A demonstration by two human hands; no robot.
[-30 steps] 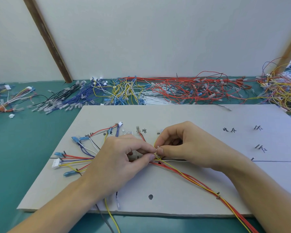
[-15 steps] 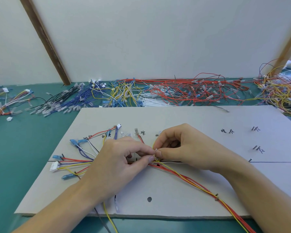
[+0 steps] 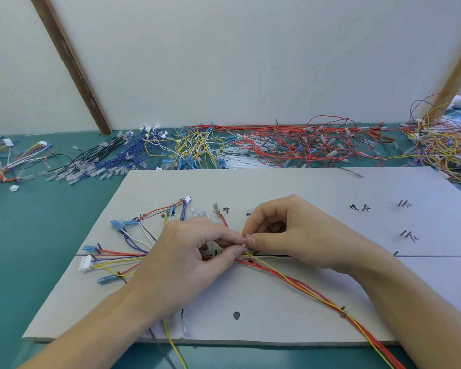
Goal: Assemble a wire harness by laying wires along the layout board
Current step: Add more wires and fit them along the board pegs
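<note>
A grey layout board (image 3: 304,187) lies on the green table, with handwritten marks and small metal pins. Red, yellow, blue and white wires fan out on its left to blue terminals and a white connector (image 3: 85,262). A bundle of red and yellow wires (image 3: 304,287) runs from the board's middle to the lower right. My left hand (image 3: 186,262) and my right hand (image 3: 290,235) meet at the middle, both pinching a small white cable tie (image 3: 246,242) at the bundle with thumb and forefinger.
Heaps of loose wires line the back of the table: black and blue (image 3: 104,163), yellow and white (image 3: 194,150), red (image 3: 304,145), and mixed yellow-orange at the far right (image 3: 445,145). A small tied harness (image 3: 8,166) lies at the far left. A wall stands behind.
Both hands stay pinched together at the same spot on the bundle; only slight finger shifts show. The view moved a little.
</note>
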